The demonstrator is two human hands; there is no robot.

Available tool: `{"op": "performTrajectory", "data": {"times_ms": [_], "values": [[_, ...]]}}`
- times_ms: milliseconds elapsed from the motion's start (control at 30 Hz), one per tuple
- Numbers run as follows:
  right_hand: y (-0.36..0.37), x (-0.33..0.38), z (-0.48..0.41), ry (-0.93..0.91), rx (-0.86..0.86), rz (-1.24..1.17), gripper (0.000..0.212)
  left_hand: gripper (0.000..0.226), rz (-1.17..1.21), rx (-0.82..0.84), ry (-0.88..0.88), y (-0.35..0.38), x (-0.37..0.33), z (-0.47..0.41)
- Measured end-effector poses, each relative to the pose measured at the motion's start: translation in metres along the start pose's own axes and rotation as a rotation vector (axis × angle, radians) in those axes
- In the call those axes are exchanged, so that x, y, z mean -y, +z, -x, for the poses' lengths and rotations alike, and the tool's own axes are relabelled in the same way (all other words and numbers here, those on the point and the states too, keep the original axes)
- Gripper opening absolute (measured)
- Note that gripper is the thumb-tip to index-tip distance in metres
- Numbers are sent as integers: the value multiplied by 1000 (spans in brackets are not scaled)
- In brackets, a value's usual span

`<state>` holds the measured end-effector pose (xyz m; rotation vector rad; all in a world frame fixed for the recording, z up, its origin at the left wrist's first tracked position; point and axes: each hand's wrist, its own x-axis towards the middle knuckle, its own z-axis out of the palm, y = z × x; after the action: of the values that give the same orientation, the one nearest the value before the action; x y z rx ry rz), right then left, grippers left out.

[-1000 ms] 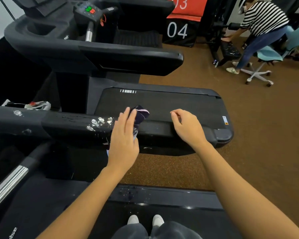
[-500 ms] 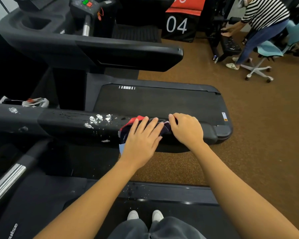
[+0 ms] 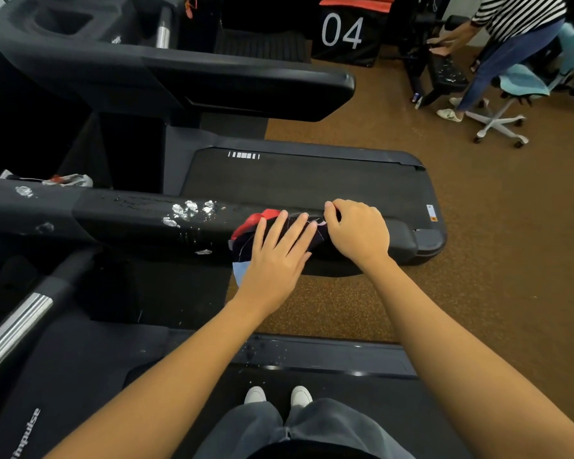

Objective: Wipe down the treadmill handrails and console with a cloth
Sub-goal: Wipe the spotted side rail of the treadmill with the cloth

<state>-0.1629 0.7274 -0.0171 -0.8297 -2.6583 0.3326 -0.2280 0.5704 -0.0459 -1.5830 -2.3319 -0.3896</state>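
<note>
The cloth (image 3: 244, 245), dark with a red fold and a pale blue corner, is lying bunched over the black handrail (image 3: 130, 217), its blue corner hanging off the near side. The left hand (image 3: 279, 256) is pressing on it, fingers straight and spread. The right hand (image 3: 358, 233), fingers curled, is pinching the cloth's right end against the rail. White flecks (image 3: 189, 208) are sitting on the rail just left of the cloth.

2 hands on a cloth (image 3: 246, 238) over the handrail (image 3: 130, 223)
Left hand (image 3: 277, 260) presses flat; right hand (image 3: 360, 235) pinches the cloth's end. White flecks (image 3: 190, 208) lie just left.
</note>
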Motion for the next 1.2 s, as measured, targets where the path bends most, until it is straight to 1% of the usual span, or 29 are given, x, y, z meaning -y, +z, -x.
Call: {"op": "performTrajectory", "data": {"times_ms": [100,167,300,467,500,633,733,867,1000,1100,1200], "values": [[0,0,1,5,-2,-21,39,46,-62,14,98,2,12,3],[0,-1,2,-6,-3,-26,39,46,-94,17,117,-2,25,3],[-2,-1,3,-16,-2,-15,38,45,-45,-1,8,-10,37,1],[-1,2,4,1,-18,-3,37,42,123,-35,-220,-14,15,-11],[-1,2,4,1,-25,-1,37,43,141,-20,-217,-14,10,-15],[0,2,4,-2,-38,22,38,43,128,20,-96,-12,1,-24],[1,1,4,5,-31,8,39,44,132,43,-72,-13,9,-23],[-2,0,4,-3,-25,-14,36,45,143,35,-128,-18,25,-18],[-2,0,5,-1,-37,-24,36,44,163,-8,-190,-23,41,-11],[0,2,5,9,-48,-26,36,45,169,-22,-257,-23,37,-13],[1,2,5,9,-53,-22,35,46,185,1,-309,-20,24,-23]]}}
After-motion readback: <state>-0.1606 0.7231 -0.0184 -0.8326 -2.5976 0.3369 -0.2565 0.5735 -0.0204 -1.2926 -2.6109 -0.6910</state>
